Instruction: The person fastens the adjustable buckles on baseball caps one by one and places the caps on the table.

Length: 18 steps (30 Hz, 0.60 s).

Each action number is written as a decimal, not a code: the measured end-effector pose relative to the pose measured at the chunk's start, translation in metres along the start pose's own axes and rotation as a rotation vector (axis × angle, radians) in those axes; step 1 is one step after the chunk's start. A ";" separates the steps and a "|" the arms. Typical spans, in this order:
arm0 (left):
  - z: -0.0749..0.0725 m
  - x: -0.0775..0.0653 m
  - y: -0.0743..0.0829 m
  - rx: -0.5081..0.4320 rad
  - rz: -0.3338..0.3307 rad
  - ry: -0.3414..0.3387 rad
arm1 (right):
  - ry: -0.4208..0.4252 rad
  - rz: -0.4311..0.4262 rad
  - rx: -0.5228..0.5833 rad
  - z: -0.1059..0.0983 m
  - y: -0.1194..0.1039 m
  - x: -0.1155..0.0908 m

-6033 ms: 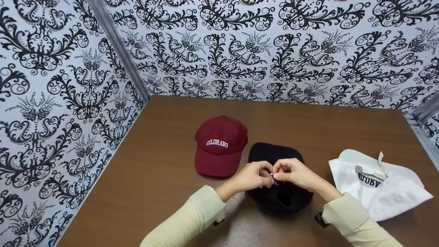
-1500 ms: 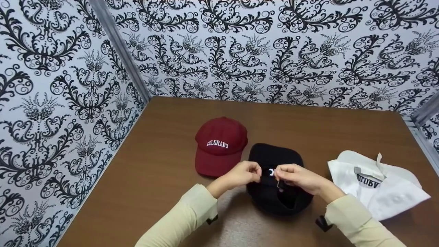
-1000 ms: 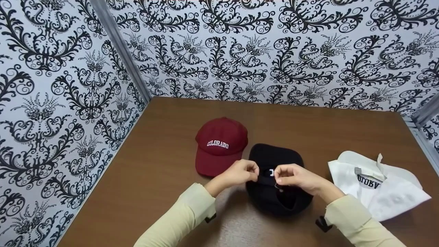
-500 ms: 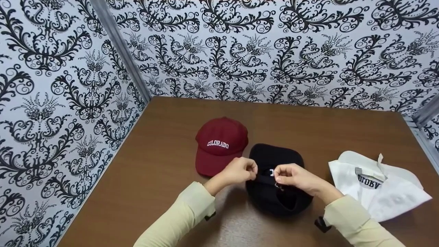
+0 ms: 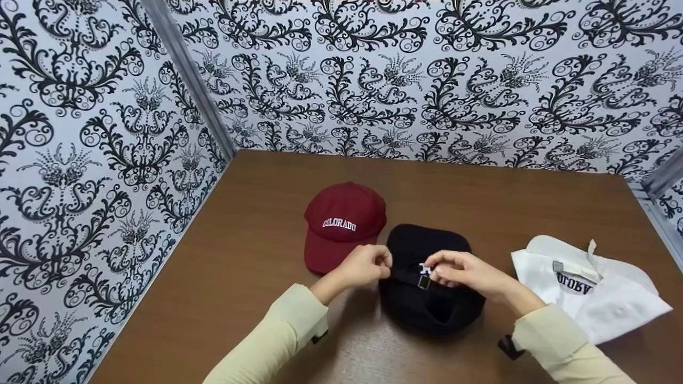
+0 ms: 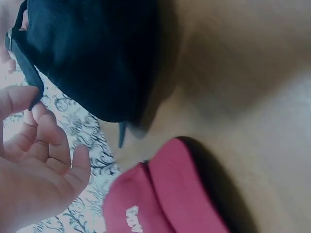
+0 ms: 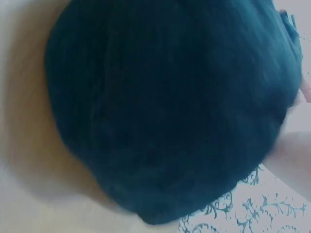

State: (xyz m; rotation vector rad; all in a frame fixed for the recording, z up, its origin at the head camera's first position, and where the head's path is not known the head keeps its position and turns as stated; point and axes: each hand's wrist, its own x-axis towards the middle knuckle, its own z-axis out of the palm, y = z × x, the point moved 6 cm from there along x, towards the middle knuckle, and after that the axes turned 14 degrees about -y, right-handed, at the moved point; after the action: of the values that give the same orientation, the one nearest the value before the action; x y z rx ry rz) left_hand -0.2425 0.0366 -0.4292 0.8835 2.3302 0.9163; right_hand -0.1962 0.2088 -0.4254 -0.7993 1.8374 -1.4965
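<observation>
A black baseball cap (image 5: pixel 429 309) lies with its brim at the far side and its back opening nearer the person. The left hand (image 5: pixel 367 265) pinches the free end of the cap's back strap (image 6: pixel 30 77) between thumb and forefinger, as the left wrist view shows. A small metal buckle (image 5: pixel 424 281) sits on the strap between the hands. The right hand (image 5: pixel 464 271) has thumb and forefinger curled at the strap just right of the buckle; its fingertips are partly hidden. In the right wrist view, the cap's crown (image 7: pixel 180 107) covers most of that hand.
A dark red cap (image 5: pixel 341 229) lettered COLORADO stands left of the black one, close to the left hand. On the right lies a white cap (image 5: pixel 613 304) with its strap undone. Patterned walls (image 5: pixel 373 80) border the brown table (image 5: pixel 240 240) behind and at left.
Six seconds ago both hands met at the strap. Since then the left hand has drawn away leftward with the strap end, and the buckle now shows plainly beside the right fingers.
</observation>
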 end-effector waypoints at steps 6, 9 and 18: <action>0.002 -0.001 -0.008 -0.086 0.060 -0.015 | -0.116 -0.007 -0.074 -0.004 0.001 -0.016; 0.003 -0.002 -0.007 0.056 0.081 -0.035 | -0.153 0.073 -0.224 -0.004 0.005 -0.026; 0.026 -0.002 -0.017 0.511 -0.057 -0.157 | -0.065 0.406 -0.690 -0.007 0.028 -0.045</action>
State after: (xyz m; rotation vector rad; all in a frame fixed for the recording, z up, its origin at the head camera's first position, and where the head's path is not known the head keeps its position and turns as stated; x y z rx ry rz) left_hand -0.2313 0.0361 -0.4582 1.0316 2.4702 0.2101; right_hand -0.1760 0.2527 -0.4475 -0.6958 2.3167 -0.5693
